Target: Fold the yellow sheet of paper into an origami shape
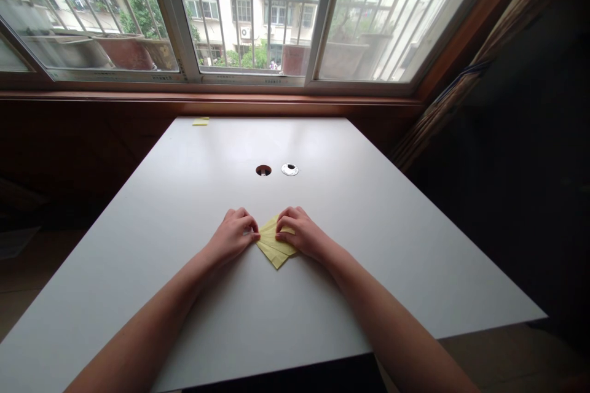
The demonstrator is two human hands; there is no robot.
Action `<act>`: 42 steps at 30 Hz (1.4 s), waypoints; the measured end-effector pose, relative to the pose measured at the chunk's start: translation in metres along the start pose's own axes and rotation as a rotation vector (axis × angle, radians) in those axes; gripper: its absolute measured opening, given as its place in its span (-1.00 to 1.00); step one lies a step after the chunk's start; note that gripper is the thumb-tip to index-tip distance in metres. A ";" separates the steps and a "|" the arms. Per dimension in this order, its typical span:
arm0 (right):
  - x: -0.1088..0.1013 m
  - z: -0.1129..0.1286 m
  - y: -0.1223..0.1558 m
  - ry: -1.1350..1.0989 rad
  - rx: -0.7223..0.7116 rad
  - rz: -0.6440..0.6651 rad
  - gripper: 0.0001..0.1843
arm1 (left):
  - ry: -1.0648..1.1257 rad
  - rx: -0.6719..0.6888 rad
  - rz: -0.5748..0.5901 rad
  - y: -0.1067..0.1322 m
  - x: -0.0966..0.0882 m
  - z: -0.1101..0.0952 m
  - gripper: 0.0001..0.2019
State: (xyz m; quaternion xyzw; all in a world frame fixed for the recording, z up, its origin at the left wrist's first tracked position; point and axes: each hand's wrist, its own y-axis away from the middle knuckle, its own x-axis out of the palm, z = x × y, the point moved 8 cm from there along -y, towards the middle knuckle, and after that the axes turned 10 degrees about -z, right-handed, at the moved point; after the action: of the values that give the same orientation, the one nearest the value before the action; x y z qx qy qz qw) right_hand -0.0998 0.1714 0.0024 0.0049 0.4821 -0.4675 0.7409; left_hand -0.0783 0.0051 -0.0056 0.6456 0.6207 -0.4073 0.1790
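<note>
A folded piece of yellow paper (pixel 275 252) lies on the white table, its creases fanning out from the left corner. My left hand (pixel 237 230) pinches that left corner between thumb and fingers. On the paper's right side, my right hand (pixel 298 230) has its thumb and fingertips closed together at the surface, covering part of the right edge. Whether the right fingers grip a fold or only press on the paper is hard to make out.
The white table (pixel 184 196) has a round cable hole (pixel 263 171) beyond my hands, with a metal ring cover (pixel 290 169) beside it. Yellow strips (pixel 200 121) lie at the far left edge. A barred window (pixel 249 12) stands behind, and a curtain (pixel 461 86) hangs on the right.
</note>
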 end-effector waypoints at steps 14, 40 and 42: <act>-0.010 -0.013 0.001 0.055 0.023 -0.031 -0.87 | 0.013 -0.010 -0.026 0.003 -0.003 -0.004 -0.90; 0.006 0.003 0.003 0.260 -0.010 0.044 -0.83 | -0.071 0.219 -0.095 0.007 -0.001 -0.019 -0.89; 0.005 0.003 0.002 0.248 -0.016 0.041 -0.85 | -0.072 0.317 -0.063 0.009 0.003 -0.026 -0.84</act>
State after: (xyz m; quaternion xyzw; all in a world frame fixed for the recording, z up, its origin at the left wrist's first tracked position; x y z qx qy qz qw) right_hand -0.0952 0.1676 -0.0004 0.0665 0.5738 -0.4442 0.6848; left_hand -0.0619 0.0246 0.0051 0.6309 0.5619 -0.5284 0.0842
